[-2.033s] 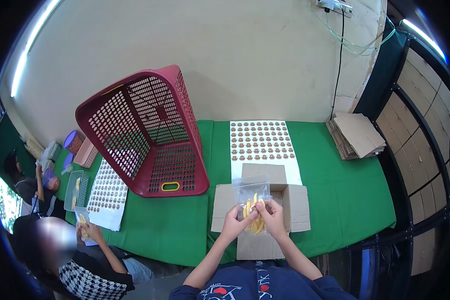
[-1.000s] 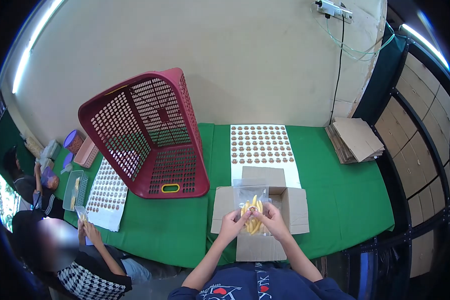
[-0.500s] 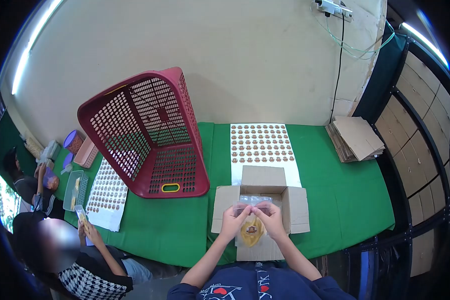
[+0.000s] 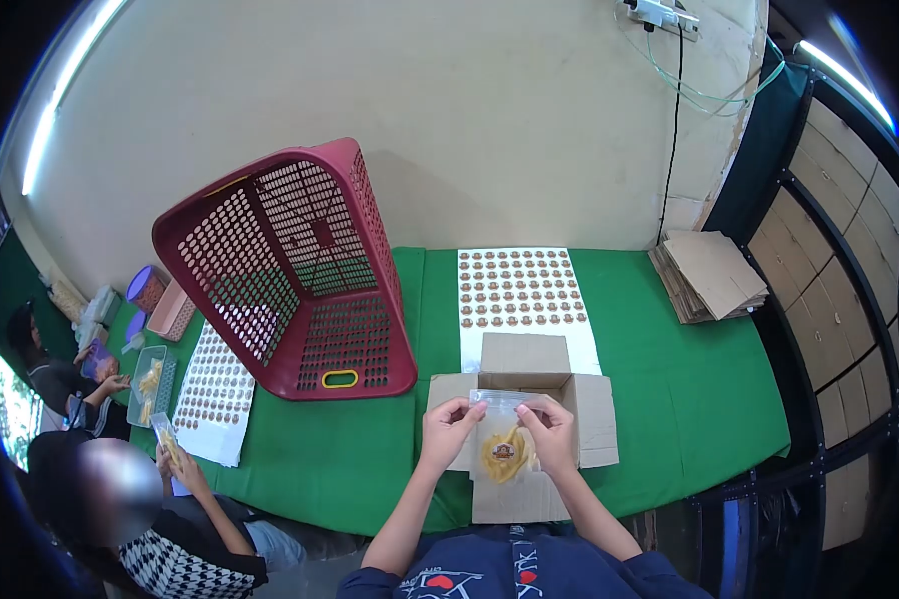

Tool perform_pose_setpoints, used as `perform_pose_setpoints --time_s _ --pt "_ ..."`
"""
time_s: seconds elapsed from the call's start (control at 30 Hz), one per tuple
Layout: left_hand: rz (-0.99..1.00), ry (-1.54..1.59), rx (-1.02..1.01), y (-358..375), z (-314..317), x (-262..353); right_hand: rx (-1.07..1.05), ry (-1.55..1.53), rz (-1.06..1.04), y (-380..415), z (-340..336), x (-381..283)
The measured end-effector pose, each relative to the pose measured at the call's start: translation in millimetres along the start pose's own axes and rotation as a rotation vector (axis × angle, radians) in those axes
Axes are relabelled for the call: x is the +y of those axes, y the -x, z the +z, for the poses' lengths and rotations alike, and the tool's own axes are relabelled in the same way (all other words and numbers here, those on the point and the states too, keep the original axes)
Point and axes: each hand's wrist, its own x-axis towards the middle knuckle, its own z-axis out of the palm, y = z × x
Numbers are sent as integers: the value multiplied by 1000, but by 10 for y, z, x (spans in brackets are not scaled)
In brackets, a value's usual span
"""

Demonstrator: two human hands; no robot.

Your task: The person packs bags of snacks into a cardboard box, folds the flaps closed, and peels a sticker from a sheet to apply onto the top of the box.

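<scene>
A clear plastic pouch (image 4: 506,451) with yellow pieces inside and a round brown sticker on its front hangs upright over the near side of an open cardboard box (image 4: 597,424). My left hand (image 4: 451,431) pinches the pouch's top left corner. The top right corner is pinched by my right hand (image 4: 550,431). Behind the pouch the box's flaps are spread outward, and its inside is largely hidden. A sheet of round stickers (image 4: 524,290) lies just beyond the box on the green cloth.
A large maroon basket (image 4: 360,344) lies on its side at centre left. Beside it are another sticker sheet (image 4: 210,389) and a green tray (image 4: 166,384). Flat cardboard (image 4: 714,275) is stacked at the right. Two other people work at the far left, one holding a pouch (image 4: 167,436).
My hands have moved apart along the pouch's top edge, and the pouch now hangs flatter, facing up more fully. At far left, a co-worker's hand has moved toward the green tray.
</scene>
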Motion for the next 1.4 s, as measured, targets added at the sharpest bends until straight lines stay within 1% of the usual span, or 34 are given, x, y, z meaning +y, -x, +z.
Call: perform_pose_setpoints --time_s 0.13,0.43,0.53,0.63,0.73,0.83,0.93,0.97,1.03,1.07,1.17,1.23,1.27,1.3,1.33,1.4 --pt "55 103 27 11 11 -45 25 -31 -45 -19 -60 54" --pt "55 87 52 15 62 -29 -8 -174 50 -18 -152 75" --pt "95 193 58 -4 113 -102 3 -218 59 -4 -125 101" --pt "203 83 218 52 231 -83 76 -188 3 5 -84 82" --pt "460 -345 374 130 303 94 165 -194 -22 -5 -80 54" --pt "556 -514 35 158 309 110 84 -107 -22 59 -12 13" --pt "435 -305 1 179 382 141 -41 -66 -59 137 99 -65" --pt "434 -283 18 170 372 126 -115 8 -106 148 97 -62" --pt "429 -240 52 143 318 43 -174 149 -171 141 99 -96" --pt "361 -183 66 118 289 -38 -205 218 -203 141 102 -104" --pt "174 -1 88 69 208 -137 -13 286 -238 94 85 -20" --pt "68 137 67 72 180 -1 -6 258 -150 53 46 -17" --pt "45 151 9 68 170 -26 -1 244 -104 34 19 -10" --pt "20 163 -51 66 162 -70 -67 172 -36 -9 -8 33" --pt "-4 175 -110 64 161 -90 -88 43 53 0 -20 54" --pt "13 99 -105 72 177 -63 -132 -215 228 16 -10 37"
